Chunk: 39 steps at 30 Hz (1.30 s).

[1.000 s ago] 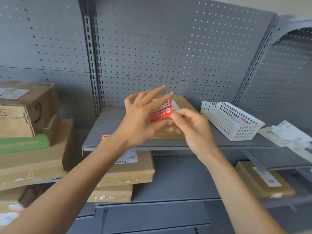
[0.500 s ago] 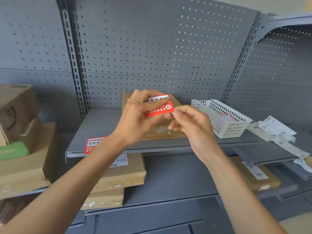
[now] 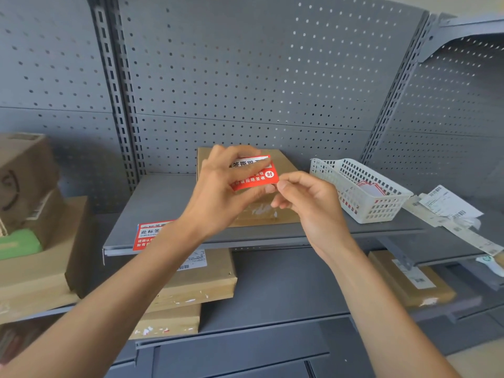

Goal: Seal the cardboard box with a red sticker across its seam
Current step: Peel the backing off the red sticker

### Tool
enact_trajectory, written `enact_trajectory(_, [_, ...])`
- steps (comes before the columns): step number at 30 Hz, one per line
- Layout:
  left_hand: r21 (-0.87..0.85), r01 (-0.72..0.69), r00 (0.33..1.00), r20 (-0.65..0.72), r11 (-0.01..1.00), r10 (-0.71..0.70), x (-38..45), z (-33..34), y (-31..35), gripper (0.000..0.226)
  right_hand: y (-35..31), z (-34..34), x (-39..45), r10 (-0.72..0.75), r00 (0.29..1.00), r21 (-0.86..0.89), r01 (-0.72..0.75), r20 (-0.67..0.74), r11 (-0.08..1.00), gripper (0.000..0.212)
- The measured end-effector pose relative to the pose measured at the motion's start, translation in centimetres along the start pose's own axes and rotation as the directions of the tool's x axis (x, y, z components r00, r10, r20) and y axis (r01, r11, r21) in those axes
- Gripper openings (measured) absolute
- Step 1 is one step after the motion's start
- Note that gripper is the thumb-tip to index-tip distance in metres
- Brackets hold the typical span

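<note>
A flat cardboard box (image 3: 283, 170) lies on the grey shelf (image 3: 163, 203), its near part showing shiny clear tape. Above it I hold a red sticker (image 3: 256, 175) with white printing. My left hand (image 3: 221, 192) grips the sticker along its left side, thumb and fingers closed on it. My right hand (image 3: 308, 203) pinches at the sticker's lower right corner with thumb and forefinger. The hands hide the middle of the box, so its seam does not show.
A white plastic basket (image 3: 362, 186) with more red stickers stands right of the box. Another red sticker (image 3: 150, 234) lies at the shelf's front left edge. Paper labels (image 3: 450, 208) lie at the right. More cardboard boxes (image 3: 196, 285) sit on lower and left shelves.
My left fingers, spread a second ago, have closed on the sticker, which now faces me flatter. The view has shifted, so the shelf and basket sit further left in the frame.
</note>
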<state>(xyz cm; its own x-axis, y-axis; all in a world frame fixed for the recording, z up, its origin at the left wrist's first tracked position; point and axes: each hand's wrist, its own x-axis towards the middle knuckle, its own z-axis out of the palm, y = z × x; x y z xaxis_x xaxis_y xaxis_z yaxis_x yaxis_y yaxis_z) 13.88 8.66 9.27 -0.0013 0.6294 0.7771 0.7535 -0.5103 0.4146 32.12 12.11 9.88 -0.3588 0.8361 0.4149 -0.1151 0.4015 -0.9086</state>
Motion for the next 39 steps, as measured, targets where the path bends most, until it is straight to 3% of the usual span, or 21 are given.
enact_trajectory(4, [0.207, -0.002, 1.000, -0.010, 0.978, 0.004, -0.1, 0.0, 0.2, 0.057, -0.1, 0.5, 0.3, -0.016, 0.996, -0.022, 0.014, -0.085, 1.000, 0.015])
enact_trajectory(8, [0.114, -0.011, 0.979, -0.200, 0.993, 0.034, -0.6, 0.4, 0.7, 0.021, -0.2, 0.7, 0.5, -0.096, 0.990, -0.136, 0.082, -0.106, 0.987, 0.018])
enact_trajectory(12, [-0.055, 0.074, 0.985, -0.153, 0.996, -0.082, -0.8, 0.9, 0.9, 0.007, -0.1, 1.4, 0.2, -0.173, 0.983, -0.237, 0.153, -0.067, 0.959, 0.020])
enact_trajectory(20, [-0.109, 0.043, 0.990, -0.132, 0.993, -0.057, -0.8, 0.7, 0.3, 0.009, 0.4, 2.3, 0.3, -0.279, 0.959, -0.429, 0.228, -0.058, 0.874, 0.015])
enact_trajectory(31, [-0.012, -0.035, 0.999, -0.029, 0.999, 0.035, -0.6, -0.1, -0.7, 0.016, 1.3, 2.3, 0.2, -0.376, 0.926, -0.646, 0.308, 0.036, 0.698, 0.016])
enact_trajectory(39, [0.091, -0.079, 0.997, 0.017, 0.993, 0.078, 0.0, 0.1, -0.3, 0.020, 1.2, 1.4, 0.7, -0.395, 0.914, -0.653, 0.356, 0.095, 0.668, 0.014])
